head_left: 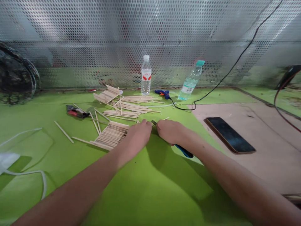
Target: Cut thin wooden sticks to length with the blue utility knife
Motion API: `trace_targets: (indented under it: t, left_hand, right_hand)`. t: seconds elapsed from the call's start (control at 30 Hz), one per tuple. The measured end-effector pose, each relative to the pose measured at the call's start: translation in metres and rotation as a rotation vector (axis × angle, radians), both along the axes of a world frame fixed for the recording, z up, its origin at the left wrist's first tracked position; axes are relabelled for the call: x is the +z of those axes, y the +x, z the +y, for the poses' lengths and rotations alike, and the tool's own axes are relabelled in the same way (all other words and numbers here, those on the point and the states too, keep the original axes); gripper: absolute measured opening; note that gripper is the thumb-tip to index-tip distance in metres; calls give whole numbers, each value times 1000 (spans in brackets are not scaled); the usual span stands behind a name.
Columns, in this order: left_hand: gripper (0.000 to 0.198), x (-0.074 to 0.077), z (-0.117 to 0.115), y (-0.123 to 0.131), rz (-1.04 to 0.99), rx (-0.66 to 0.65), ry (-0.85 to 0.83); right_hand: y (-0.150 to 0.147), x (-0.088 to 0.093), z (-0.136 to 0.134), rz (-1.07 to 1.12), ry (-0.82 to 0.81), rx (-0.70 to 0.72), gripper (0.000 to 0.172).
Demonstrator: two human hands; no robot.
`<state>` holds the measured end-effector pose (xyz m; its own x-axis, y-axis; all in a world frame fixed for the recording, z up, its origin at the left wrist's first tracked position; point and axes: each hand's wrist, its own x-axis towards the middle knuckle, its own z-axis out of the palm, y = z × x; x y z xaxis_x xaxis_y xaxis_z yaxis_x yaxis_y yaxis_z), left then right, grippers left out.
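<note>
My right hand [170, 130] is closed around a blue-and-black-handled tool [184, 151]. Its flat grey metal tip [154, 122] points toward my left hand [140, 133]; the grip hides its exact kind. My left hand is closed, pinching a thin wooden stick [166, 118], mostly covered by both hands. Beside my left wrist lies a slatted panel of glued sticks [110, 135] with raised edge strips. Behind it stands a second stick assembly [108, 95], partly tilted. Loose wooden sticks [131, 108] are spread between the assemblies and the bottles.
Red-and-black pliers [77, 112] lie at left, near a single stick [63, 131]. A blue glue gun [162, 93] with a black cord rests between two water bottles [145, 77] [191, 82]. At right lies a phone [229, 134]. A fan [17, 75] stands far left, before perforated metal.
</note>
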<state>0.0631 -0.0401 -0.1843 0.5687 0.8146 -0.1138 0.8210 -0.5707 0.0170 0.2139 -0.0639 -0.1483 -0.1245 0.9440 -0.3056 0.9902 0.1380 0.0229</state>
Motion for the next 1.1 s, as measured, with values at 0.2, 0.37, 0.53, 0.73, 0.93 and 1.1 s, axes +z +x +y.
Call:
trace_targets:
  t: [0.2, 0.37, 0.53, 0.73, 0.93, 1.1]
  left_hand:
    - [34, -4, -2, -5, -131, 24, -34]
    - [33, -3, 2, -3, -166, 61, -43]
    - [33, 2, 4, 0, -128, 59, 29]
    - [33, 0, 5, 3, -122, 63, 14]
    - [29, 1, 5, 4, -149, 99, 9]
    - [30, 1, 4, 6, -152, 117, -13]
  right_hand:
    - [1, 6, 4, 73, -150, 0, 33]
    - [3, 9, 5, 73, -115, 5, 35]
    - [4, 7, 2, 69, -75, 9, 31]
    - [0, 10, 0, 62, -78, -26, 33]
    - [-2, 4, 3, -9, -61, 29, 35]
    - [-4, 2, 1, -14, -34, -33, 33]
